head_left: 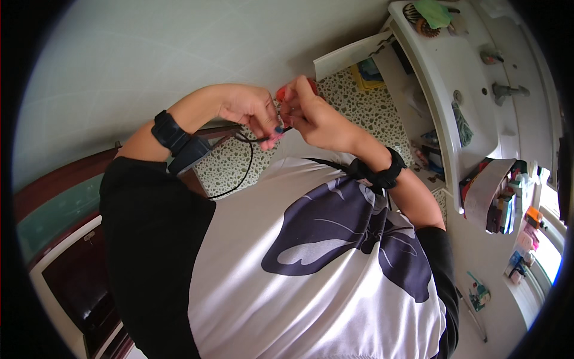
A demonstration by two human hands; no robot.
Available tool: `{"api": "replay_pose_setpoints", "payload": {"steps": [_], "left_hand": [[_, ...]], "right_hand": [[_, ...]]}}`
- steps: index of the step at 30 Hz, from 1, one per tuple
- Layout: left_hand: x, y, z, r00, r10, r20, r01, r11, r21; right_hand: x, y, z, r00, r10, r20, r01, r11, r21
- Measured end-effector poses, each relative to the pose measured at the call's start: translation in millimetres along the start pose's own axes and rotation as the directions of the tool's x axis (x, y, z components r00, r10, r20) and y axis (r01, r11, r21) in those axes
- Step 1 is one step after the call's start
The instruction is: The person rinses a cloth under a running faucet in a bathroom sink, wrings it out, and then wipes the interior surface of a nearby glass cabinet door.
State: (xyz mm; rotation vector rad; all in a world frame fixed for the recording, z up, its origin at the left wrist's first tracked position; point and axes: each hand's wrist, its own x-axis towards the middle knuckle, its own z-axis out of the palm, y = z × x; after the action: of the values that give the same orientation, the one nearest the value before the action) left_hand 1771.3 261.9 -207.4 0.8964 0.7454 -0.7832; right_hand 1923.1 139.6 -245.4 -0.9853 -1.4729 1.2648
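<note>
My left hand [253, 115] and my right hand [318, 119] meet in front of me above the floor. The fingers of both are bent and pressed together, nearly touching. What lies between the fingertips is too small and covered to name. A thin black cable [252, 160] loops below my left hand and runs past its fingertips toward my right hand. Something red [280, 94] shows behind the fingers of my right hand, mostly hidden. Black straps with devices sit on both forearms, the left device [190, 154] being the larger in view.
To the right stands a white washbasin [439, 90] with a tap [509, 92], its cabinet door [347, 55] swung out. Boxes and bottles [507, 206] are beside it. A pale wall [149, 54] rises at far left; speckled floor [350, 105] lies below, with a dark red door [72, 287] at left.
</note>
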Motion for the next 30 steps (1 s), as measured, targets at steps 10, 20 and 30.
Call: {"api": "replay_pose_setpoints", "payload": {"steps": [10, 20, 30], "left_hand": [[-27.1, -3.2, 9.7, 0.982, 0.114, 0.150, -0.119, 0.993, 0.025], [-44.6, -29.5, 7.1, 0.987, 0.094, 0.129, -0.083, 0.993, -0.082], [-44.7, -66.8, 13.0, 0.983, -0.171, -0.068, 0.145, 0.949, -0.279]], "right_hand": [[4.7, -9.6, -52.5, 0.979, 0.173, 0.105, -0.196, 0.941, 0.275], [4.2, -26.3, -30.3, 0.998, -0.056, 0.022, 0.060, 0.906, -0.418], [15.9, 18.0, 18.8, 0.608, 0.177, 0.774, -0.368, 0.927, 0.077]]}}
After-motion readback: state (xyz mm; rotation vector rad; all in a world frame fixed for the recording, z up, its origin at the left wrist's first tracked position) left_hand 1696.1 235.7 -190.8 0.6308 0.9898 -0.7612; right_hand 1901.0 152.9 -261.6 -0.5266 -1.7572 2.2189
